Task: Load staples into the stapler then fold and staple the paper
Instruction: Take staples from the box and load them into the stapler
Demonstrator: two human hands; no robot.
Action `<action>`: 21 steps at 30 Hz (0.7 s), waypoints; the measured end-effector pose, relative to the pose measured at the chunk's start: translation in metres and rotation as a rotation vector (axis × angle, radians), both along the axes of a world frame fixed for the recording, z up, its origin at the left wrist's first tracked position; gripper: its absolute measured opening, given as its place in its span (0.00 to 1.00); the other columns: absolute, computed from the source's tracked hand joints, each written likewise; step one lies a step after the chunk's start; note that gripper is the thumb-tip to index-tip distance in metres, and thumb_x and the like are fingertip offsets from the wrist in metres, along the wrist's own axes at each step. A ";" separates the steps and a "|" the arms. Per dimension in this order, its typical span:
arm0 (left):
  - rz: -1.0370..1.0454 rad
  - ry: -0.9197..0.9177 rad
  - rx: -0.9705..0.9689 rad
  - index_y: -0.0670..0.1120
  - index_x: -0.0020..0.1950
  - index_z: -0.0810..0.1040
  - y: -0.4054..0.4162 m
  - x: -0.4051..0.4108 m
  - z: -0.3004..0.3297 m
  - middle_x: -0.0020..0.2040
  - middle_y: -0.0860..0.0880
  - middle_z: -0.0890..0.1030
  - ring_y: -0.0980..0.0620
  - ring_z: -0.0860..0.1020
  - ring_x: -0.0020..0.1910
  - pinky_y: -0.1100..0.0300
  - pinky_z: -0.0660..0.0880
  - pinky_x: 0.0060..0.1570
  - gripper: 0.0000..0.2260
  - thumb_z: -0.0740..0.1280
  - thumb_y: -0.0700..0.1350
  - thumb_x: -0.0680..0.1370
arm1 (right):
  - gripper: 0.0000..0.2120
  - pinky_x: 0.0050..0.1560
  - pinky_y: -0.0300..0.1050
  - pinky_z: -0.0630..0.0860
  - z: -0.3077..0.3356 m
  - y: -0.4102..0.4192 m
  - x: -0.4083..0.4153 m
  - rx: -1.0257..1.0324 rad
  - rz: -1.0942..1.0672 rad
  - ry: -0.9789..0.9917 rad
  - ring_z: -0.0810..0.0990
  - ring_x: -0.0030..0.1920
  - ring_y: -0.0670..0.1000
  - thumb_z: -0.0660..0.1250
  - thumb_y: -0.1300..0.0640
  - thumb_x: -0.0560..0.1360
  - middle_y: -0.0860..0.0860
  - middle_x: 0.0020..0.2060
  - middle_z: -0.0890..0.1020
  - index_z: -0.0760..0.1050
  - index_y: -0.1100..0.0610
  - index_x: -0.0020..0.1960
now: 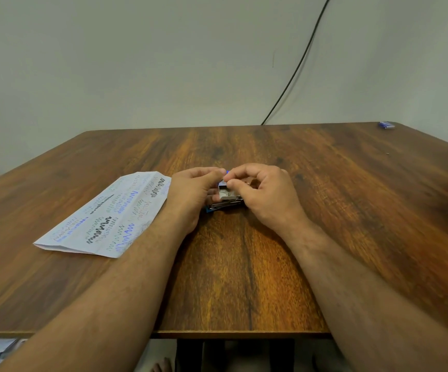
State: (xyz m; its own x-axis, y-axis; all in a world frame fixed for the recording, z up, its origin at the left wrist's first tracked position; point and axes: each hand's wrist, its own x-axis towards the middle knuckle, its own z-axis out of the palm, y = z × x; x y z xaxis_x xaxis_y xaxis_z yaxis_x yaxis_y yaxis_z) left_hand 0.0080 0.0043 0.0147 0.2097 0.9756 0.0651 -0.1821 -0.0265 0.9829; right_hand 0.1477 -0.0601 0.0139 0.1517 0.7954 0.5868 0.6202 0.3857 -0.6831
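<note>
On wooden table [244, 264], mid-centre, both hands meet over a small open staple box [226, 193] w/ pale cardboard tray, grey staples inside. Left hand [190, 193] has fingers curled round the box's left side, thumb and forefinger tips up at its far top edge; a bit of blue shows just between the two hands' fingertips. Right hand [264, 193] has thumb and forefinger pinched together at the tray's far edge, other fingers curled loosely behind; what exactly sits in the pinch is too small to tell, prob. a staple strip or the tray lip. Stapler [224, 206] lies flat on table right under the box, touching/just below both hands: metal rail and a blue-dark base peek out at near side, rest hidden. Whether its magazine is open can't be told.

Paper [104, 216], folded lengthwise w/ creases, covered in blue, black and grey zigzag scribbles, lies left of the hands, its right edge tucked under left wrist/forearm. Far right corner of table: small blue box [386, 125], well apart. Black cable [298, 65] runs down the wall behind the table.
</note>
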 end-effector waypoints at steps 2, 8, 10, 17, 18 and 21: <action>0.002 0.006 0.004 0.40 0.47 0.84 -0.002 0.001 0.001 0.40 0.41 0.85 0.50 0.84 0.32 0.63 0.80 0.30 0.03 0.73 0.40 0.76 | 0.05 0.48 0.33 0.73 -0.001 0.002 0.000 0.001 -0.024 -0.080 0.80 0.46 0.42 0.74 0.57 0.75 0.44 0.44 0.83 0.86 0.49 0.48; 0.003 0.042 -0.002 0.41 0.48 0.85 0.001 0.001 -0.001 0.43 0.40 0.87 0.50 0.86 0.34 0.65 0.78 0.29 0.03 0.73 0.40 0.77 | 0.10 0.49 0.34 0.72 0.001 0.001 0.000 -0.055 -0.028 -0.119 0.78 0.48 0.44 0.71 0.56 0.77 0.47 0.45 0.81 0.85 0.49 0.57; -0.001 0.042 -0.018 0.41 0.49 0.85 0.002 0.001 -0.002 0.45 0.40 0.87 0.48 0.86 0.37 0.64 0.78 0.30 0.03 0.73 0.40 0.76 | 0.11 0.50 0.36 0.73 0.001 0.001 0.000 -0.040 -0.028 -0.130 0.78 0.48 0.44 0.71 0.56 0.77 0.48 0.46 0.81 0.85 0.48 0.59; 0.009 0.027 0.001 0.38 0.49 0.84 0.000 0.002 -0.001 0.37 0.41 0.85 0.50 0.84 0.30 0.62 0.79 0.30 0.05 0.74 0.39 0.76 | 0.05 0.44 0.34 0.72 -0.001 0.000 0.000 0.020 -0.053 -0.179 0.79 0.42 0.42 0.73 0.56 0.74 0.44 0.41 0.81 0.87 0.49 0.45; 0.007 0.029 0.001 0.38 0.49 0.84 0.001 0.002 -0.002 0.37 0.41 0.86 0.49 0.84 0.31 0.61 0.79 0.31 0.05 0.74 0.39 0.75 | 0.05 0.44 0.35 0.73 0.000 0.000 0.001 0.014 -0.046 -0.179 0.79 0.42 0.42 0.73 0.56 0.74 0.44 0.41 0.80 0.87 0.49 0.45; -0.002 0.047 -0.006 0.39 0.50 0.84 0.001 0.001 -0.002 0.40 0.39 0.87 0.46 0.86 0.36 0.59 0.82 0.34 0.06 0.75 0.39 0.75 | 0.05 0.45 0.38 0.75 0.000 0.000 0.002 -0.023 -0.028 -0.190 0.78 0.42 0.43 0.73 0.56 0.74 0.43 0.40 0.79 0.87 0.49 0.47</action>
